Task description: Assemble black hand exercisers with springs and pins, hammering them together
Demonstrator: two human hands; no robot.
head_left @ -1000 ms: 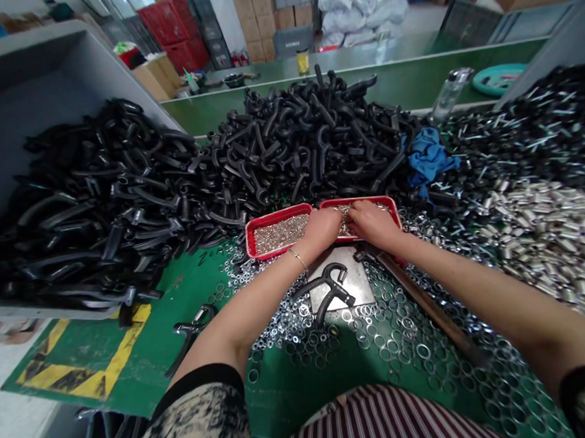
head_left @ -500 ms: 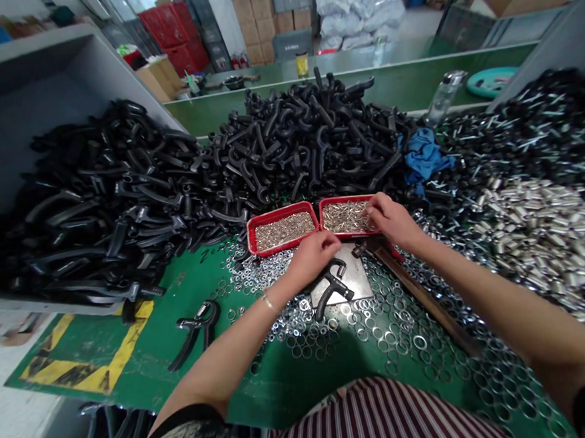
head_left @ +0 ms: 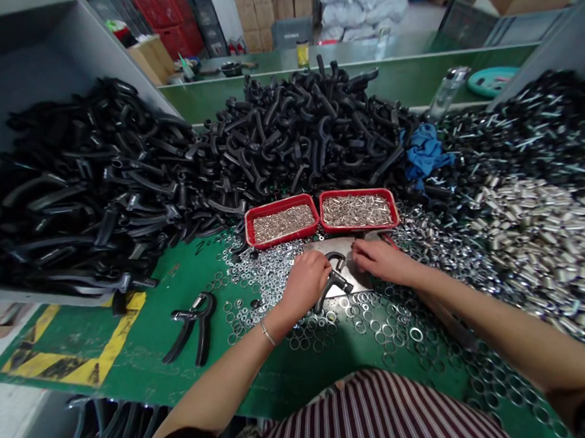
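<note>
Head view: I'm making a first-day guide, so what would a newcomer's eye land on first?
Most likely the huge heap of black handles along the back of the green worktop. Then the left red tray and right red tray, side by side before it, holding small metal parts. Nearer, a black hand grip over a metal plate.

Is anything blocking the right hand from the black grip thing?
Nothing visible: between the right hand and the black grip, only bare metal plate shows. The left hand covers the grip's other side.
</note>
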